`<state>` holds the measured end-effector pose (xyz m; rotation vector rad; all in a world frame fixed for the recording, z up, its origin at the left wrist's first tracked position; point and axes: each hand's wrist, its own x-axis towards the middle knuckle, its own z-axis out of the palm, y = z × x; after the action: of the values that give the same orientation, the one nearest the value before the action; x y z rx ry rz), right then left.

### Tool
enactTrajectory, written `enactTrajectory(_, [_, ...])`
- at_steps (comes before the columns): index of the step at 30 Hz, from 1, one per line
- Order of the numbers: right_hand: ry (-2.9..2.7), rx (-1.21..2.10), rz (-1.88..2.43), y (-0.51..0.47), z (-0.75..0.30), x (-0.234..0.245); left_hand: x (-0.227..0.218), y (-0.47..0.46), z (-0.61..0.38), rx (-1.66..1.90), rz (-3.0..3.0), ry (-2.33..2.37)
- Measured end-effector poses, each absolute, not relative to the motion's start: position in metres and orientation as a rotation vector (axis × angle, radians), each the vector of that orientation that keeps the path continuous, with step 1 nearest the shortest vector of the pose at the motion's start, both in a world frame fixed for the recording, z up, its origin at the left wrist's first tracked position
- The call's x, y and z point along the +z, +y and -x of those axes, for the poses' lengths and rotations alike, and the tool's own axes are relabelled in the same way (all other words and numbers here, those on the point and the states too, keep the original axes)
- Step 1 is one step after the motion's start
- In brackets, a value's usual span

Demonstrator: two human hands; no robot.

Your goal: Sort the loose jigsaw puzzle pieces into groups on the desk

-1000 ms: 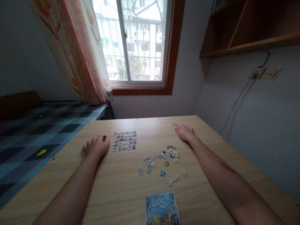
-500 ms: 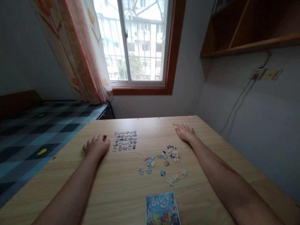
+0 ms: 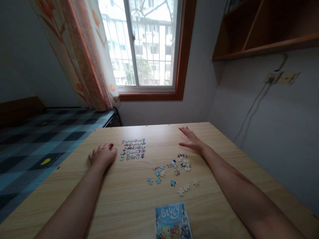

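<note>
My right hand [image 3: 191, 140] is over the far right of the table, fingers stretched and spread, with nothing seen in it. My left hand [image 3: 102, 154] rests on the table at the left, its fingers curled in and partly hidden; no object shows in it. Beside it, small jigsaw pieces [image 3: 133, 148] lie in several neat rows. Loose picture-side-up pieces [image 3: 159, 170] are scattered in the middle, with a mixed cluster [image 3: 185, 164] closer to my right hand. Pale, blank-backed pieces [image 3: 183, 190] lie nearer to me.
A blue Bluey puzzle box or booklet [image 3: 172, 220] lies at the near edge of view on the wooden table [image 3: 124, 199]. A checked bed [image 3: 62, 132] stands at left, a window [image 3: 152, 49] ahead, and a shelf [image 3: 269, 49] hangs at upper right.
My right hand has shifted slightly left and its fingers have spread, thumb apart. The small piece seen by its fingertips before is no longer visible. My left hand has stayed put.
</note>
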<state>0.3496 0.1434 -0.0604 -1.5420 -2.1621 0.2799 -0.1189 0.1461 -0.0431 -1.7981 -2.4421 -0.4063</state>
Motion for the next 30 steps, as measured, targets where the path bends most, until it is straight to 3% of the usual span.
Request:
enactTrajectory(9, [-2.399,0.544,1.445,0.13,-0.335,-0.038,-0.045,0.147,0.121,-0.41,1.807,-2.432])
enactTrajectory(21, [-2.17,0.07,1.817,0.143,-0.347,-0.066,-0.043,0.144,0.117,-0.437,1.796,-2.441])
enactTrajectory(26, [-1.799,-0.003,2.146,0.16,-0.37,-0.079,-0.042,0.143,0.117,-0.427,1.805,-2.445])
enactTrajectory(30, [-1.518,-0.059,2.123,0.166,-0.391,-0.083,-0.042,0.143,0.116,-0.418,1.8,-2.455])
